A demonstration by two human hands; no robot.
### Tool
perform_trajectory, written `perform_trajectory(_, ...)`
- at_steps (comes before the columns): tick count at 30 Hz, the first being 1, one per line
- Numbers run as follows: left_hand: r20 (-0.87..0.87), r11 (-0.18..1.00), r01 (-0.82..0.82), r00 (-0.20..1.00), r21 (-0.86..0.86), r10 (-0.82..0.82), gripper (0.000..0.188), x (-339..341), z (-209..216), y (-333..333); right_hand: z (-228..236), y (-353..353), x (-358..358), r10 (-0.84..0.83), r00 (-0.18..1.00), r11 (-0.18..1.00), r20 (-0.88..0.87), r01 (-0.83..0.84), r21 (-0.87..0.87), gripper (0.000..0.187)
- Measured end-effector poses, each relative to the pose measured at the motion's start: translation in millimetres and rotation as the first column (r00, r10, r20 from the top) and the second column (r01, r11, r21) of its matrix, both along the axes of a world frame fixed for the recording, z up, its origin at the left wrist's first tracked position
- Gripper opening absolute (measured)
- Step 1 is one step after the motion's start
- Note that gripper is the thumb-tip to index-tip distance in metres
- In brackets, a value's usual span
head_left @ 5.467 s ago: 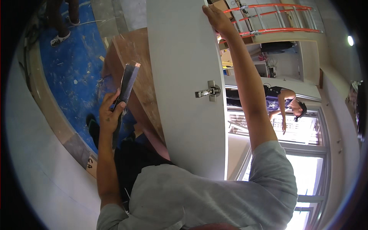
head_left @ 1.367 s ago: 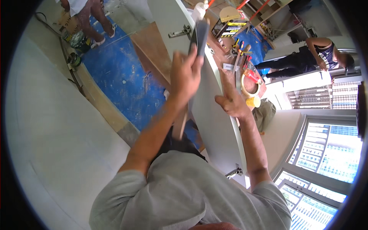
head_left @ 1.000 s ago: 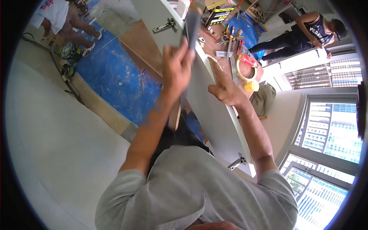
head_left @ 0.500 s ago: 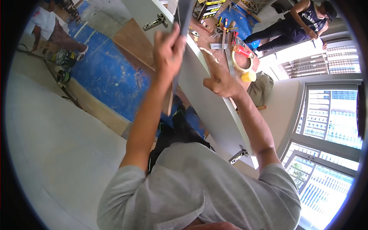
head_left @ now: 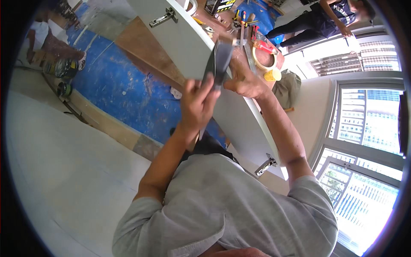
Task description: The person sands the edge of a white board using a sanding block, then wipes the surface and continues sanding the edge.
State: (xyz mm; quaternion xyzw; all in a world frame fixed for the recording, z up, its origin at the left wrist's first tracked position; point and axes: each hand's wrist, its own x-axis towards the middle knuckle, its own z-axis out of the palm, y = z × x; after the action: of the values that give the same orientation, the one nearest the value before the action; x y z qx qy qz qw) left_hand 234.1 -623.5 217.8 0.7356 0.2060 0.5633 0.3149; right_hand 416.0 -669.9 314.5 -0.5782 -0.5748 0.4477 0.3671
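Both hands have dropped lower on the white door panel [head_left: 188,40] — my left hand [head_left: 195,105] and right hand [head_left: 244,81] clasp the dark flat tool [head_left: 218,62] at its edge, above blue floor sheeting [head_left: 115,85].

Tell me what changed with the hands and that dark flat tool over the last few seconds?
The left hand carried the dark flat tool from beside the white door panel up onto its edge. The right hand came down from the panel's far end to meet it. The left hand's grip stayed.
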Motion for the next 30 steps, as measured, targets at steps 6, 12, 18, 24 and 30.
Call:
perform_trajectory(6, 0.038, 0.993, -0.118, 0.992, -0.028, 0.119, 0.04, 23, 39, 105, -5, 2, 0, -0.002, 0.999, 1.0, 0.034, 0.003, -0.017, 0.114)
perform_trajectory(12, -0.002, 0.999, 0.037, 0.999, -0.024, -0.037, 0.051, -2, -3, -6, 9, 5, 5, 0.026, 0.999, 0.987, -0.024, -0.03, -0.157, 0.112)
perform_trajectory(18, 0.215, 0.972, -0.191, 0.964, 0.141, 0.158, 0.044, 35, 23, 142, 9, 1, 0, -0.022, 0.988, 0.996, 0.15, 0.034, -0.08, 0.111)
perform_trajectory(24, 0.16, 0.999, 0.003, 0.987, -0.043, 0.003, 0.046, 13, -3, 13, -1, 1, 6, -0.022, 0.996, 0.998, 0.082, 0.027, -0.061, 0.108)
perform_trajectory(30, 0.173, 0.971, -0.205, 0.959, -0.127, 0.225, 0.04, 29, 16, 122, -13, 4, 9, -0.056, 0.998, 0.995, 0.013, 0.057, -0.085, 0.109)
